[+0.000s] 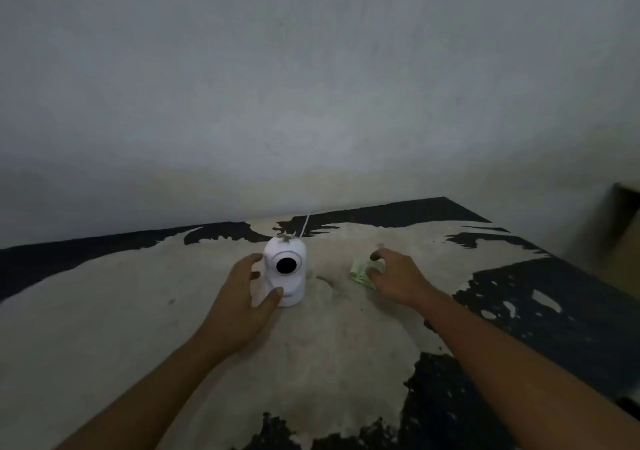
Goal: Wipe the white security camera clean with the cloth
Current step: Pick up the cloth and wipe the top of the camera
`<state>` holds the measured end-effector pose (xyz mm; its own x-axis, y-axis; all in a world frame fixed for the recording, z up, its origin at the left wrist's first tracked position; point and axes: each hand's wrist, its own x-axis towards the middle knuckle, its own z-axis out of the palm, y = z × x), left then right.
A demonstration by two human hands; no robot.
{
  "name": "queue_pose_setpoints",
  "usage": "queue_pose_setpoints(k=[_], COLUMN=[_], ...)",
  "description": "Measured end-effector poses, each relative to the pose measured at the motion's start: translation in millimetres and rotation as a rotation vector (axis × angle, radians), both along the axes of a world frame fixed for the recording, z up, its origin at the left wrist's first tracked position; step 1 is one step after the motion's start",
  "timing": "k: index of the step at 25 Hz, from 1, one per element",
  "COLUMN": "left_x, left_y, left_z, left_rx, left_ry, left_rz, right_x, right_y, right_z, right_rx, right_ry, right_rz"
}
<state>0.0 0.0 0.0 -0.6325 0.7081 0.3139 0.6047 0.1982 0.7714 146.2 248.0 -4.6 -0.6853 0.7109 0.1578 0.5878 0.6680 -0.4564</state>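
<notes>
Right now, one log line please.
left hand: cupping camera, upright | right hand: open, at cloth | wiping: not started

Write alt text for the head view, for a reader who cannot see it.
A left hand cups a small upright white security camera on a worn black-and-beige table, while the right hand reaches onto a pale green cloth beside it. A thin white cable runs behind the camera toward a bare grey wall.
</notes>
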Motion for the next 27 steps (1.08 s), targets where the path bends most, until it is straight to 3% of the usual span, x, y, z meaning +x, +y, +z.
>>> queue_pose_setpoints(k=[6, 9, 22, 25, 27], left_x=[-7, -9, -18, -21, -23], left_y=[14, 19, 25, 25, 26], left_z=[-15, -12, -18, -18, -19], left_rx=[0.047, 0.118, 0.121, 0.110, 0.099], left_ry=[-0.093, -0.070, -0.115, -0.108, -0.118], left_rz=[-0.007, 0.027, 0.009, 0.009, 0.003], right_x=[-10, -14, -56, -68, -70], right_y=[9, 7, -62, -73, -79], right_z=[-23, -22, 7, 9, 8], right_rx=[0.016, 0.048, -0.166, -0.060, -0.125], right_ry=[0.069, 0.178, 0.684, 0.713, 0.717], right_rz=[-0.187, -0.100, 0.096, 0.169, 0.223])
